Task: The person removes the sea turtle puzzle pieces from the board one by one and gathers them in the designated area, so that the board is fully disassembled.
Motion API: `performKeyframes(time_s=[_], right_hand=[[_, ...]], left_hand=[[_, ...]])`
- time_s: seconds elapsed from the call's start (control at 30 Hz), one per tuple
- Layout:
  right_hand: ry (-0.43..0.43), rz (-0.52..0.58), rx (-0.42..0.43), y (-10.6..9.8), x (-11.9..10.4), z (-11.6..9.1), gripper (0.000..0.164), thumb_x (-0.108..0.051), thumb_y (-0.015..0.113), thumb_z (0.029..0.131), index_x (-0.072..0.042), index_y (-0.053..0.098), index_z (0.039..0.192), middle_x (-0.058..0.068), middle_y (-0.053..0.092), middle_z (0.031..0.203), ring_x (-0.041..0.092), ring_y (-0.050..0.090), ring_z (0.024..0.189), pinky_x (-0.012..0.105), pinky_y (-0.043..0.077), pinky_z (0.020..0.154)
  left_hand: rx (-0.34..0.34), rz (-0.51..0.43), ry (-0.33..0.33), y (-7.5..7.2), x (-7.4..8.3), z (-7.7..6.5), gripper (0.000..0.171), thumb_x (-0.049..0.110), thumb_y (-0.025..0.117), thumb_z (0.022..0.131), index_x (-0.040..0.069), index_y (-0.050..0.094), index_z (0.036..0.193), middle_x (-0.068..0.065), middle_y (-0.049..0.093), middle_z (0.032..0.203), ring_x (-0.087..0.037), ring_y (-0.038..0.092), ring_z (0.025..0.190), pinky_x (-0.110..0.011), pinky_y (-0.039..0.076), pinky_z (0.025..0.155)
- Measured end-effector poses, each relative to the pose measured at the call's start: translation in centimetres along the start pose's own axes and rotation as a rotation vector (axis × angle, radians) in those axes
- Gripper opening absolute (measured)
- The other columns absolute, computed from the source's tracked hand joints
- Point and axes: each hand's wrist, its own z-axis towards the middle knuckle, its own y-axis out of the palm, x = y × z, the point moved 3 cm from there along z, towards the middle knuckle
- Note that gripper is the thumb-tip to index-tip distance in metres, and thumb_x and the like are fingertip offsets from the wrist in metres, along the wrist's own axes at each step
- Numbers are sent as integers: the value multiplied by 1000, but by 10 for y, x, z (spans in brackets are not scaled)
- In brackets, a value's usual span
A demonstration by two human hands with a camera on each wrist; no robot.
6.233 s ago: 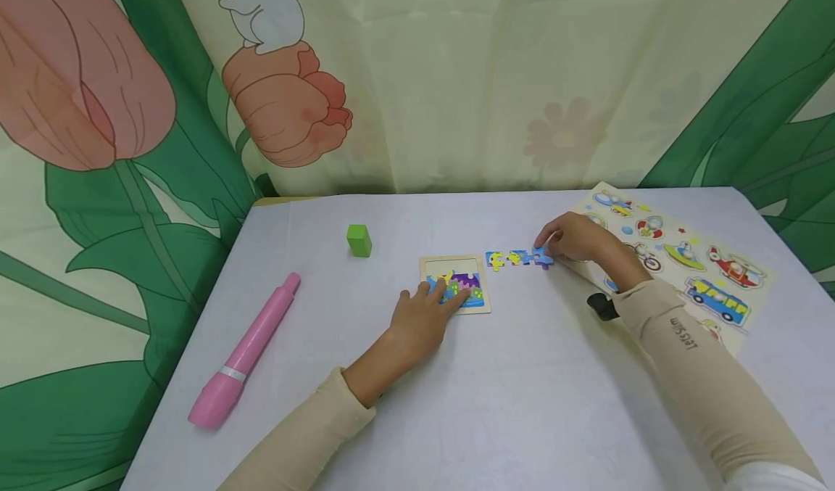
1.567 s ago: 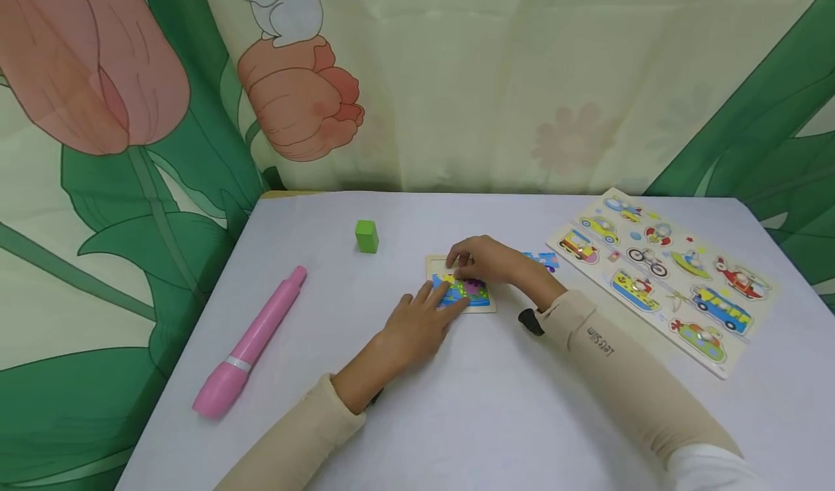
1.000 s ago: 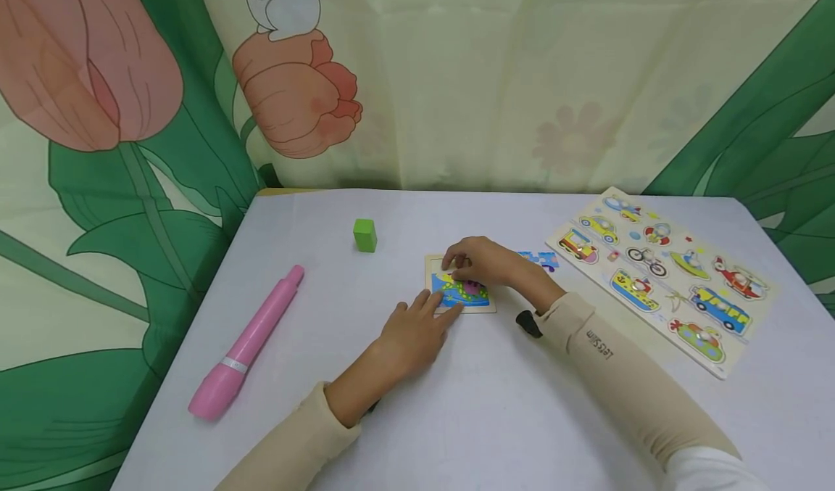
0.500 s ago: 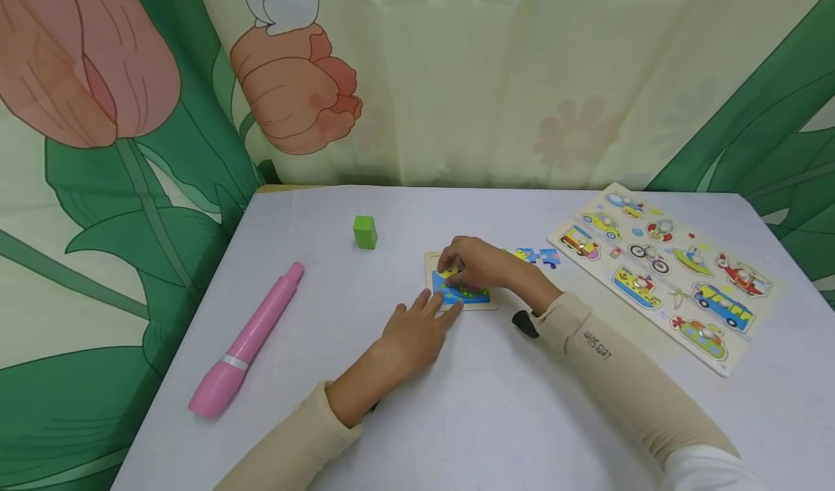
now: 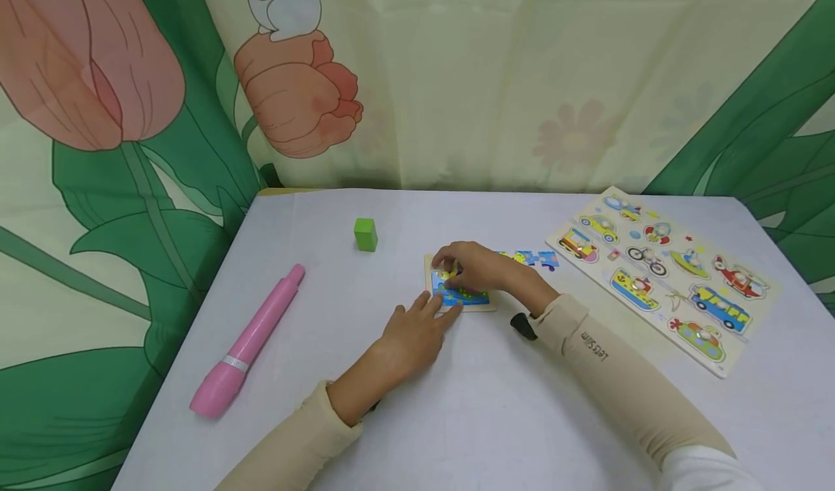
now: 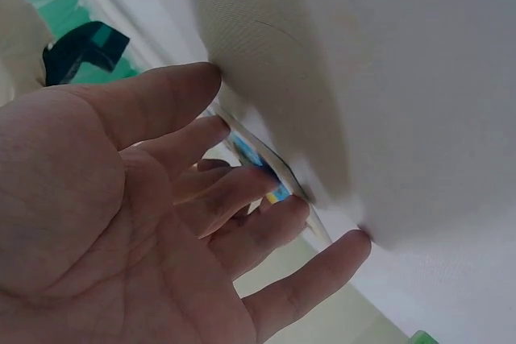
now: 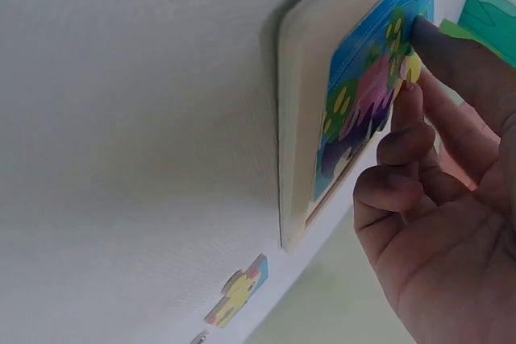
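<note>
In the head view, a small wooden jigsaw puzzle tray (image 5: 428,281) with a blue, green and purple picture (image 7: 371,94) lies mid-table. My right hand (image 5: 472,266) is over its upper part. Thumb and a finger pinch a small yellow puzzle piece (image 7: 414,68) against the picture, seen in the right wrist view; its outline is mostly hidden. My left hand (image 5: 411,335) lies at the tray's near left, spread fingers touching its lower edge; the left wrist view shows this palm (image 6: 169,207). Loose puzzle pieces (image 5: 548,260) form a row right of the tray, partly behind my right hand.
A large peg board with vehicle pictures (image 5: 652,277) lies at the right. A green block (image 5: 366,235) stands behind and left of the tray. On the left lies a pink microphone-shaped stick (image 5: 251,339). A printed curtain (image 5: 457,77) hangs behind the table (image 5: 522,418).
My right hand has come left from the loose row's far end to the tray, then shifted slightly further left over it. My left hand has drawn back from the picture to the tray's near edge.
</note>
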Motion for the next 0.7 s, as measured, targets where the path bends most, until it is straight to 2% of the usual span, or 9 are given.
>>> performKeyframes(time_s=[0.17, 0.33, 0.5, 0.7], right_hand=[[-42, -4, 16, 1, 0, -2, 23, -3, 75, 93, -4, 70, 115, 7, 63, 104, 22, 60, 93, 38, 52, 89], [-59, 14, 30, 1, 2, -3, 19, -3, 73, 95, -6, 69, 114, 5, 66, 103, 19, 61, 90, 36, 53, 86], [-57, 100, 78, -4, 5, -9, 14, -6, 67, 100, -6, 72, 113, 2, 73, 96, 17, 64, 83, 37, 54, 82], [-49, 166, 163, -21, 15, -19, 16, -9, 67, 100, -9, 74, 115, 1, 74, 97, 19, 68, 92, 41, 52, 87]], left_hand=[[-5, -12, -1, -1, 2, 0, 54, 28, 62, 105, 25, 47, 156, -7, 44, 158, -28, 42, 145, -51, 50, 100], [-9, -8, -4, 0, 2, 0, 54, 28, 62, 104, 26, 47, 156, -7, 43, 158, -28, 42, 145, -51, 51, 100], [-12, -10, -10, -1, 2, 0, 54, 27, 62, 104, 26, 47, 156, -7, 44, 158, -27, 42, 144, -51, 50, 100], [-19, -15, -17, -2, 2, 0, 53, 26, 61, 105, 26, 47, 156, -7, 44, 158, -28, 42, 145, -50, 50, 100]])
